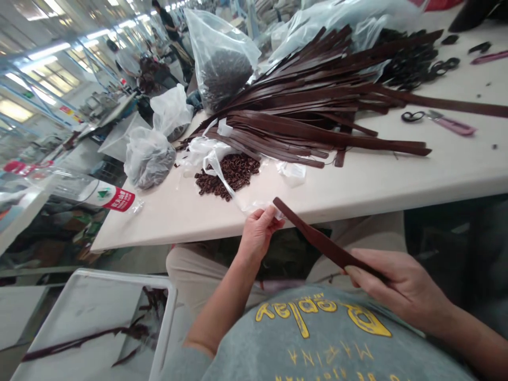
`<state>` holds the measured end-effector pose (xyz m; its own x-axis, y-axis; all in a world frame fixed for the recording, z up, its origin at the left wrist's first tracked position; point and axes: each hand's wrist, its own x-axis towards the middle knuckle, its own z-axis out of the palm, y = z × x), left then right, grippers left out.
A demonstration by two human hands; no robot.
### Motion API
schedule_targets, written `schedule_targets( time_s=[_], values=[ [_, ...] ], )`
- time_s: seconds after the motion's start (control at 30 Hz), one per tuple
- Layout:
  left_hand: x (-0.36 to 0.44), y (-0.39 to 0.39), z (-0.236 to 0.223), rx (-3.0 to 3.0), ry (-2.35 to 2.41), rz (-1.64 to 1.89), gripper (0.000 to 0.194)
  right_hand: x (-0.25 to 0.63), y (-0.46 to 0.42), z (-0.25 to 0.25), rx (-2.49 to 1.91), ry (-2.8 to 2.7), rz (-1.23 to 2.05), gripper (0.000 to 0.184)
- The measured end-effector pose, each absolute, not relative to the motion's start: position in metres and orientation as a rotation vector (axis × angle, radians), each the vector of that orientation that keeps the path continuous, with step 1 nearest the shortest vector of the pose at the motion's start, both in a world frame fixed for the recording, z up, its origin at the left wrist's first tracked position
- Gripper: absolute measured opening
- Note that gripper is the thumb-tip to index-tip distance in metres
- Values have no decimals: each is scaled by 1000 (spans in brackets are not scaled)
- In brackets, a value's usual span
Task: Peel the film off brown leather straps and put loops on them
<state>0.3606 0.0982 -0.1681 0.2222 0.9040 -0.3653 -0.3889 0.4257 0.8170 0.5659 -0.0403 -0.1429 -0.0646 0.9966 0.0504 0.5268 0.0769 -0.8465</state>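
Observation:
My right hand point(392, 283) is closed around a dark brown strap point(313, 235), which slants up and left over my lap. The strap's narrow rounded tip is close to the fingers of my left hand point(260, 230). Those fingers are pinched at the table's front edge on thin translucent plastic point(257, 206), which looks like part of a plastic bag. White strips of the plastic run back to a heap of small brown loops point(234, 174) on the table. Behind that, a large fanned pile of brown straps point(317, 127) lies across the table.
Pink-handled snips point(452, 124) and black rings point(413, 66) lie at the right of the table point(357, 185). Filled plastic bags point(148, 159) stand at its left, near a plastic bottle point(91, 190). Below left is a white tray point(75, 312) with scraps. Other people work far behind.

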Motion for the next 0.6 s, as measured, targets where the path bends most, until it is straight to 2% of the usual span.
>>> schedule_targets(
  time_s=[0.17,0.6],
  values=[
    [365,103,-165,623,971,1018,49,568,-47,-151,-1404,-1774,824,25],
    [365,104,-162,624,951,999,49,571,-48,-159,-1477,-1739,859,31]
  ],
)
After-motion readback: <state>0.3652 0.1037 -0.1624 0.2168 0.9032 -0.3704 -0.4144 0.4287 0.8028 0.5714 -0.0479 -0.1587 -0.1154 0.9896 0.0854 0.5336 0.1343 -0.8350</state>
